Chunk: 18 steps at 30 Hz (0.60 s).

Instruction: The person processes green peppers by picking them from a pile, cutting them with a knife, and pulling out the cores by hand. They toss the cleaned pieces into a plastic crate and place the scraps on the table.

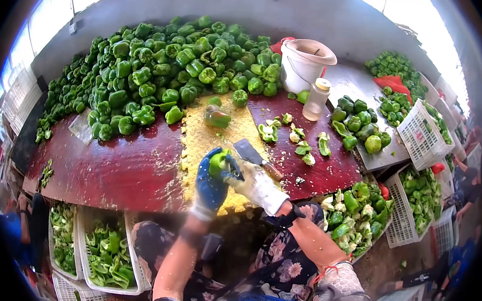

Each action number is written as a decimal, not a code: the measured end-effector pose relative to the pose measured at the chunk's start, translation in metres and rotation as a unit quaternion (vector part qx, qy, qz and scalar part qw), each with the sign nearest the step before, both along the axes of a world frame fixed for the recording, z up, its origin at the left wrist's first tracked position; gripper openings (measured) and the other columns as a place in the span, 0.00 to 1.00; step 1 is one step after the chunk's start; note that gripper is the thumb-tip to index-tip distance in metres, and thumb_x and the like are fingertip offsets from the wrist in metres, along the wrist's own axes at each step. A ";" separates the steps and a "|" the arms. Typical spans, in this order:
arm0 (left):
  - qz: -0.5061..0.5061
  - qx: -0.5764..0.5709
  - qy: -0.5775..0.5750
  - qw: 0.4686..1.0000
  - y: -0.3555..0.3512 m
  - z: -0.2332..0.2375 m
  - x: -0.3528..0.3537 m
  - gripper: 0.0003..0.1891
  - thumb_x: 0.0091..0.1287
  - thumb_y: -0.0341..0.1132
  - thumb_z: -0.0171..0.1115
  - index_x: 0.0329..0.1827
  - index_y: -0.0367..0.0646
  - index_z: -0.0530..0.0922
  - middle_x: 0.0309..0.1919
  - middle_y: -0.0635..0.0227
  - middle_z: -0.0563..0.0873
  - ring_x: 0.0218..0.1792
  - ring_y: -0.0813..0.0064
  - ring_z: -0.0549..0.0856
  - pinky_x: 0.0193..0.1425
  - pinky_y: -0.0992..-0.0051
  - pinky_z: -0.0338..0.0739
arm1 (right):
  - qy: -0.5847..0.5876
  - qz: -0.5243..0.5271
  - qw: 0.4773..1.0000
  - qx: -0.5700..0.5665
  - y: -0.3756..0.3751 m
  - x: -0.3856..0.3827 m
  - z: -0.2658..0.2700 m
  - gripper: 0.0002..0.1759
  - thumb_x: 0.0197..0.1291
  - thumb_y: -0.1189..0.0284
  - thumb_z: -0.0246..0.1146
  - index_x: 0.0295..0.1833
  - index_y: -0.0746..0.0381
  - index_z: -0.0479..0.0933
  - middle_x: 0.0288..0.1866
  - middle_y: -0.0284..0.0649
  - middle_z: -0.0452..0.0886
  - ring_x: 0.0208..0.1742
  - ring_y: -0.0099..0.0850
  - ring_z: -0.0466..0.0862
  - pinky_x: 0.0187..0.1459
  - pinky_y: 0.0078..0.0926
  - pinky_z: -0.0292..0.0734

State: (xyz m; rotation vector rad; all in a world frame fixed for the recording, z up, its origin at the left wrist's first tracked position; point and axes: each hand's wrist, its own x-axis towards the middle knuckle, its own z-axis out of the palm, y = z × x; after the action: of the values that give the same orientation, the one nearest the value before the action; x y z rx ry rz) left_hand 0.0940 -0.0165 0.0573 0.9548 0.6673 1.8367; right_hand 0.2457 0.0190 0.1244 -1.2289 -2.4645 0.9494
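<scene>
My left hand (211,182), in a blue-coated glove, is closed around a green bell pepper (218,164) above the yellow mat (195,143). My right hand (253,184), in a whitish glove, meets it there, its fingertips pressed against the pepper's near side; part of their grip is hidden. Just beyond the right hand is a cleaver (248,151), its wooden handle pointing right and seemingly resting on the mat. Farther up the mat, a blurred green pepper (217,117) sits near a whole one. Cut pepper cores (295,134) are scattered to the right.
A large heap of green peppers (147,76) covers the back of the red table (116,169). At right stand a white bucket (301,70) and a clear bottle (315,102). Crates of cut pepper (110,252) flank my legs. Other people are at both edges.
</scene>
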 end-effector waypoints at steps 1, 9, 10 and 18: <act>0.022 0.029 0.045 0.998 0.000 -0.001 0.003 0.23 0.81 0.45 0.47 0.70 0.40 0.71 0.61 0.61 0.81 0.60 0.69 0.82 0.68 0.68 0.76 | 0.036 0.013 0.999 -0.023 0.007 -0.004 -0.015 0.42 0.71 0.46 0.55 0.82 0.55 0.54 0.78 0.55 0.63 0.79 0.45 0.64 0.77 0.37 0.62; -0.017 -0.016 0.059 0.998 0.006 -0.003 -0.015 0.26 0.79 0.44 0.49 0.75 0.40 0.64 0.64 0.57 0.78 0.58 0.69 0.83 0.63 0.68 0.81 | 0.196 0.027 0.964 -0.177 0.027 -0.014 -0.037 0.41 0.61 0.62 0.71 0.77 0.58 0.62 0.70 0.51 0.75 0.68 0.41 0.77 0.69 0.37 0.72; 0.065 0.000 0.233 0.970 0.008 -0.003 -0.017 0.27 0.79 0.45 0.49 0.75 0.39 0.64 0.64 0.55 0.78 0.58 0.69 0.83 0.63 0.68 0.80 | 0.218 0.058 0.965 -0.135 0.023 -0.012 -0.023 0.36 0.59 0.65 0.71 0.72 0.61 0.69 0.62 0.49 0.81 0.62 0.39 0.80 0.66 0.35 0.75; -0.119 -0.079 -0.066 0.988 0.030 -0.008 -0.032 0.15 0.76 0.36 0.53 0.61 0.38 0.76 0.50 0.61 0.85 0.50 0.71 0.84 0.55 0.73 0.82 | 0.244 0.100 0.964 -0.040 0.035 -0.029 -0.040 0.28 0.57 0.66 0.67 0.63 0.66 0.73 0.53 0.55 0.83 0.54 0.44 0.84 0.56 0.37 0.78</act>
State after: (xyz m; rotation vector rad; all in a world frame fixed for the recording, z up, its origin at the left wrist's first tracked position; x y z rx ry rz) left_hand 0.0615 0.0132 0.0495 0.7670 0.5814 1.5952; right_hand 0.2163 0.0545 0.0839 -0.6636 -2.1898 1.2402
